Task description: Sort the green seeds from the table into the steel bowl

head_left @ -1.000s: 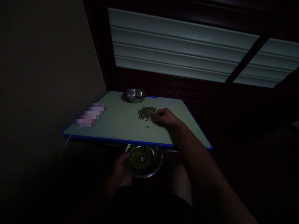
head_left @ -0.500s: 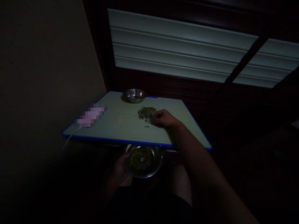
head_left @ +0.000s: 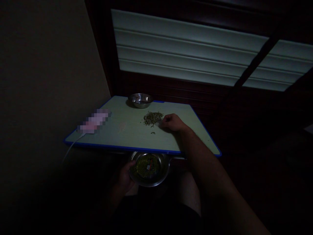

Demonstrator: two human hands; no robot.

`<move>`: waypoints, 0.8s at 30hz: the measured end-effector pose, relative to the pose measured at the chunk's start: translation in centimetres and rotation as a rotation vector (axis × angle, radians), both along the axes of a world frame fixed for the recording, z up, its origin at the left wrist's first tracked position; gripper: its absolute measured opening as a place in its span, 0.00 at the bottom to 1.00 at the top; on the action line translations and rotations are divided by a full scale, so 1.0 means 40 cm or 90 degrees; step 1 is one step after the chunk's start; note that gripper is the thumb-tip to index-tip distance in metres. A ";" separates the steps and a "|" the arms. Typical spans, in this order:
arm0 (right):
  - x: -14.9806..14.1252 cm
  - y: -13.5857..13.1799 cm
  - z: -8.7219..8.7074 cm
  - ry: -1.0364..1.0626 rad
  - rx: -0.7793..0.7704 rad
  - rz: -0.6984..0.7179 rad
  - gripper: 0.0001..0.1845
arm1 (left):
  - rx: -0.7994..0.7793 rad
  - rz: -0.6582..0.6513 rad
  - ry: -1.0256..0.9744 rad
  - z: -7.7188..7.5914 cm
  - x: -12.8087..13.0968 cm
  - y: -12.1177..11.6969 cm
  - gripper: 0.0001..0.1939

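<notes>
My right hand [head_left: 172, 122] is closed at the right side of a loose pile of small greenish beans [head_left: 153, 118] on the pale tabletop [head_left: 119, 130]. Its fingers pinch a small pale, see-through piece [head_left: 158, 123], whose kind I cannot make out. A few stray beans [head_left: 153, 133] lie nearer the front edge. Below that edge, my left hand [head_left: 126, 176] grips the left rim of a metal bowl [head_left: 153, 183]. Inside the bowl are green contents [head_left: 141, 166] with a dark label [head_left: 148, 167] on top; dim light blurs the details.
A second metal bowl [head_left: 141, 101] stands at the back of the table. At the left lies a blurred-out pinkish object [head_left: 94, 122] with a white cable [head_left: 73, 145] running off the edge. A wall rises on the left, and dark wooden panelling [head_left: 171, 86] stands behind.
The view has shifted very slightly. My right hand has turned a little at the pile's edge, still with the see-through piece; my left hand and its bowl stay put.
</notes>
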State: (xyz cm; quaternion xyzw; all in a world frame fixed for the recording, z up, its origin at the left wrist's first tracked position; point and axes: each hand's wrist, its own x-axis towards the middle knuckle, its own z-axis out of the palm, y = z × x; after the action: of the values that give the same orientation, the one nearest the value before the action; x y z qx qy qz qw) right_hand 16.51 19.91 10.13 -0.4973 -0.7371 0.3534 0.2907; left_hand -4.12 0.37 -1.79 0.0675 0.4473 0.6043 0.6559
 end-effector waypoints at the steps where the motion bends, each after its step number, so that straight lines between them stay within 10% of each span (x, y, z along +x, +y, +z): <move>1: -0.001 0.000 -0.001 0.012 0.007 0.009 0.11 | 0.002 -0.003 -0.004 -0.003 -0.001 0.000 0.09; 24: -0.009 0.007 -0.015 0.061 0.077 0.074 0.10 | -0.017 -0.001 -0.006 -0.015 -0.006 0.000 0.09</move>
State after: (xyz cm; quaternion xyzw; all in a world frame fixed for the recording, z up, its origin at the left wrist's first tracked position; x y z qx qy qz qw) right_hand 16.14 20.19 9.54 -0.4175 -0.7701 0.3478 0.3343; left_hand -4.34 0.37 -2.38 0.0562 0.4517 0.5982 0.6595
